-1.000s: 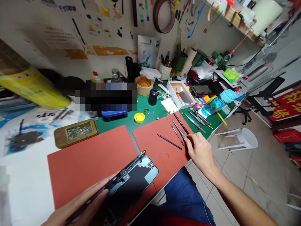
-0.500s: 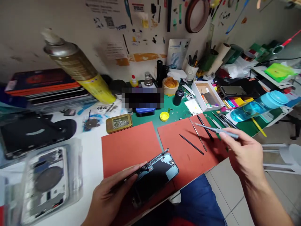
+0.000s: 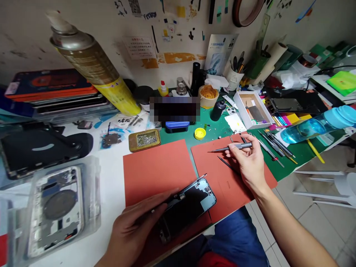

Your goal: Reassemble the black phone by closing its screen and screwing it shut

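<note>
Red mat [image 3: 155,167] (phone [image 3: 191,207] under left hand [image 3: 139,226])

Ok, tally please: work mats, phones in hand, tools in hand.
Red-orange work mats: 2
Smartphone in left hand: 1
Precision screwdriver in right hand: 1
Total: 4

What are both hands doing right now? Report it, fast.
Left hand: closed, holding a smartphone by its edge.
Right hand: closed, pinching a precision screwdriver.
</note>
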### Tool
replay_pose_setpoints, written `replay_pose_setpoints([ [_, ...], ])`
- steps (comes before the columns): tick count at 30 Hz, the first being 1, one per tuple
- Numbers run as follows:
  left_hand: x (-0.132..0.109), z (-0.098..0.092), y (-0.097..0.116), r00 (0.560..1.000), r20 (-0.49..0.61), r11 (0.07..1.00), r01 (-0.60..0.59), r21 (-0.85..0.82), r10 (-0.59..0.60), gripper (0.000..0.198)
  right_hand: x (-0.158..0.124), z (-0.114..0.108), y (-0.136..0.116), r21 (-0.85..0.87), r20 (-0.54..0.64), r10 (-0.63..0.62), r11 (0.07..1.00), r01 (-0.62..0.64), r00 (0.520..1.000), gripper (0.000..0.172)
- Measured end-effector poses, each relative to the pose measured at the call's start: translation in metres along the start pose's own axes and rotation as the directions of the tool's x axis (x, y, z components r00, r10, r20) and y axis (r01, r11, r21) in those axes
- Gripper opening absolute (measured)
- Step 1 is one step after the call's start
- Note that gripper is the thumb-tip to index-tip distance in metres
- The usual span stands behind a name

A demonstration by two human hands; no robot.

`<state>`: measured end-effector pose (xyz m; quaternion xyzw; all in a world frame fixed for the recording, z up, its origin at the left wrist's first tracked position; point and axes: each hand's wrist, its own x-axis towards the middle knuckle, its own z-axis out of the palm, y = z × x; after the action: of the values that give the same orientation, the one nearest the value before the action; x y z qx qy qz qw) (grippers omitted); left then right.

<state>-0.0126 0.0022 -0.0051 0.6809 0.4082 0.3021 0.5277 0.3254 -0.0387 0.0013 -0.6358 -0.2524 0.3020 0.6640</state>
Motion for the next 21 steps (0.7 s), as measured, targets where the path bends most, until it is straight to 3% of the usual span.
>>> replay_pose_setpoints([
  [15,-0.001,0.001,-0.003,0.998,0.029,0.998,0.050,-0.031,-0.049,0.020,-0.001,0.006,0.003,0.025,0.022,0.025,0.999,-0.025,0.999,0.063],
  [21,-0.001,0.003,-0.002,0.998,0.048,0.998,0.041,-0.037,-0.040,0.022,-0.014,0.002,-0.023,0.078,0.009,0.046,0.996,-0.046,0.999,0.063],
])
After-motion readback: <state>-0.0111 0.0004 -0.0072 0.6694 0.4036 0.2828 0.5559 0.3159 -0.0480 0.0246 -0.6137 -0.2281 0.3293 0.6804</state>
